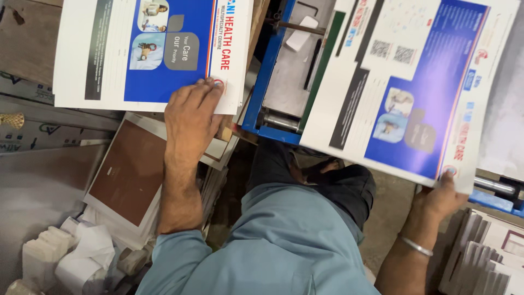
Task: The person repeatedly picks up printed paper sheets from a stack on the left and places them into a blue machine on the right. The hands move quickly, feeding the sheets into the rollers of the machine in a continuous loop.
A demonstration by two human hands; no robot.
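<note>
Low in the frame, a stack of brown-faced white boards [128, 175] is lying at lower left. Above it, the left hand [191, 117] is pressing flat, fingers together, on a white-and-blue printed sheet [153, 52] at upper left. At lower right, the right hand [442, 196] is pinching the corner of a second blue-and-white printed sheet [409, 82], which is hanging over the blue metal machine [267, 76] at upper centre.

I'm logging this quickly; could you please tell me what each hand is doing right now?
Left hand: open, flat on the left printed sheet.
Right hand: closed on the right printed sheet's corner.
</note>
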